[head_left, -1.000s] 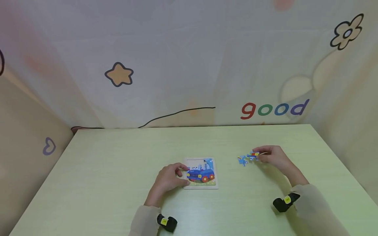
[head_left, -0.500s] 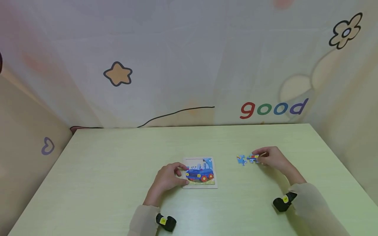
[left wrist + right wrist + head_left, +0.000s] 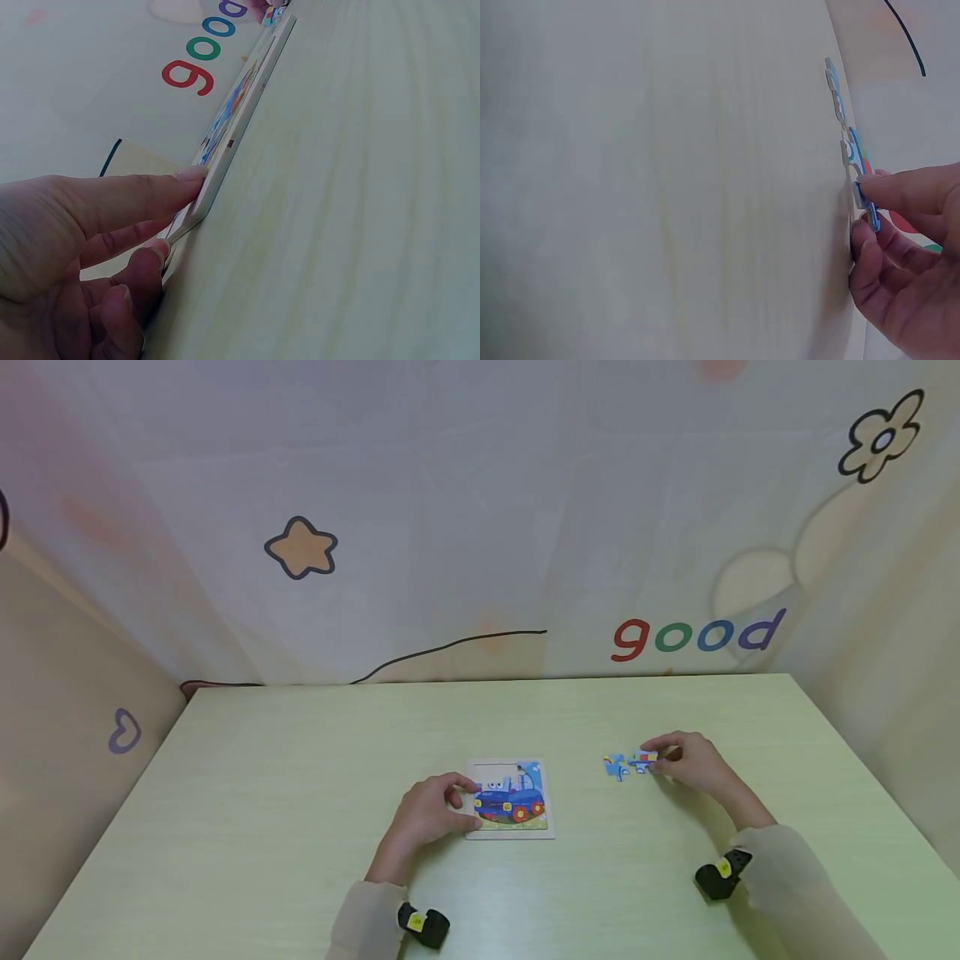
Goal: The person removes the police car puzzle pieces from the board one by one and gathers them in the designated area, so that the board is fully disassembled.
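Observation:
A square wooden puzzle board (image 3: 517, 836) with a blue car picture lies flat on the table. My left hand (image 3: 427, 810) grips its left edge; in the left wrist view the thumb (image 3: 142, 199) presses on the top face and other fingers lie at the edge. Right of the board, my right hand (image 3: 693, 768) pinches a blue puzzle piece (image 3: 642, 761) with red and yellow marks, between thumb and fingers. Beside it, to the left, lies another blue puzzle piece (image 3: 616, 767). The right wrist view has the pinched piece edge-on, low over the table, its underside partly hidden by fingers.
The pale wood table (image 3: 300, 843) runs back to a printed cloth backdrop (image 3: 480, 527) and has cloth on both sides. A black wrist camera sits on the left sleeve (image 3: 363, 922) and another on the right sleeve (image 3: 795, 877).
The pinched puzzle piece has tipped from a slanted position to a flatter one beside the loose piece. My left hand and the board keep their places.

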`<action>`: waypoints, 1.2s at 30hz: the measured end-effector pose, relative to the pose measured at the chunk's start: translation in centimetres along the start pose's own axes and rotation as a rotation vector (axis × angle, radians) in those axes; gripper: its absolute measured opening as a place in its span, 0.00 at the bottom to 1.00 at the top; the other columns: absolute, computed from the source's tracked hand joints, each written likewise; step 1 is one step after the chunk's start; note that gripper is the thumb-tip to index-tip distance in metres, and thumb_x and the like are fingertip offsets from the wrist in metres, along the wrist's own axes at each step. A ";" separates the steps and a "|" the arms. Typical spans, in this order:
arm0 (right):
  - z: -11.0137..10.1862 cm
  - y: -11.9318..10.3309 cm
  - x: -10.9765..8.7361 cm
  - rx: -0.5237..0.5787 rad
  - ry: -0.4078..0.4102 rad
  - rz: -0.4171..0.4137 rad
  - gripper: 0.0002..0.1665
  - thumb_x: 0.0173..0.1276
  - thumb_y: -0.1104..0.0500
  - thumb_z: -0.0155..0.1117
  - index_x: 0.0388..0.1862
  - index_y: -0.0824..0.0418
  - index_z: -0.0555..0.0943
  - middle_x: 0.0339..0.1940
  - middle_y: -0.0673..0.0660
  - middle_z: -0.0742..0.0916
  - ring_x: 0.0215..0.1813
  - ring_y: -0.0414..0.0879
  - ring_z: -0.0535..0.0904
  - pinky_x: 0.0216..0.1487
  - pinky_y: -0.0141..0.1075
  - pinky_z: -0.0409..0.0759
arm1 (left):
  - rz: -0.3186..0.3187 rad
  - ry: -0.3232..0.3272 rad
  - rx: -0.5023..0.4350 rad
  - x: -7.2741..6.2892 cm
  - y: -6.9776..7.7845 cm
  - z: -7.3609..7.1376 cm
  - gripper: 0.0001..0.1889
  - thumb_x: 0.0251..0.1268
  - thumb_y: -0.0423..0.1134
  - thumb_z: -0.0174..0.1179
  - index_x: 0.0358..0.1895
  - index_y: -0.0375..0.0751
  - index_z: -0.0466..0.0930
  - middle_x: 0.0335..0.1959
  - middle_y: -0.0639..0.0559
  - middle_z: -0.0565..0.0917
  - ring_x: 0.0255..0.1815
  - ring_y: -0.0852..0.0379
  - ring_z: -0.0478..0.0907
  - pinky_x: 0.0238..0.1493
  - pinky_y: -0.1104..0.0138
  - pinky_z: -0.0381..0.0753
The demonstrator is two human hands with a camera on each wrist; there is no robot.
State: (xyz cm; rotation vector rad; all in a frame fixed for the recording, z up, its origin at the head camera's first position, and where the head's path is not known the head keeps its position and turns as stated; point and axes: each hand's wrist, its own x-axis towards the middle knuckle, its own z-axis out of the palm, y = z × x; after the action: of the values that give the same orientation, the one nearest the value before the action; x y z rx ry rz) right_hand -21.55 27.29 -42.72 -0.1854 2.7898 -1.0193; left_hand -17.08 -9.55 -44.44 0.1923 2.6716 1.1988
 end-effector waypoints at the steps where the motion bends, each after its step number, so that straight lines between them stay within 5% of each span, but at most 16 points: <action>1: 0.0 0.0 0.0 -0.009 0.003 -0.005 0.17 0.58 0.67 0.62 0.47 0.70 0.78 0.37 0.63 0.80 0.36 0.50 0.72 0.30 0.34 0.73 | 0.000 0.000 0.000 0.0 0.0 0.0 0.21 0.40 0.41 0.73 0.43 0.45 0.80 0.24 0.53 0.72 0.26 0.56 0.66 0.28 0.66 0.62; 18: 0.2 0.2 0.4 -0.071 -0.017 -0.019 0.16 0.58 0.67 0.61 0.46 0.69 0.79 0.37 0.61 0.81 0.38 0.50 0.73 0.40 0.39 0.73 | -0.015 0.001 0.000 0.1 -0.1 0.2 0.21 0.41 0.41 0.73 0.43 0.45 0.80 0.25 0.53 0.72 0.28 0.56 0.67 0.29 0.66 0.63; 36: 0.4 -0.1 0.3 -0.072 0.011 -0.020 0.15 0.57 0.66 0.62 0.44 0.70 0.80 0.33 0.59 0.81 0.35 0.49 0.71 0.33 0.34 0.71 | -0.009 0.009 0.007 0.1 -0.2 0.2 0.21 0.41 0.41 0.73 0.43 0.46 0.80 0.24 0.53 0.72 0.27 0.56 0.67 0.29 0.66 0.63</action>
State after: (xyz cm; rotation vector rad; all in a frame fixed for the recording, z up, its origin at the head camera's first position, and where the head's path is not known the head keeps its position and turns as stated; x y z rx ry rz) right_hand -21.74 26.89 -42.98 -0.2184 2.8422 -0.9269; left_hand -17.15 -9.54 -44.76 0.1758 2.6821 1.1905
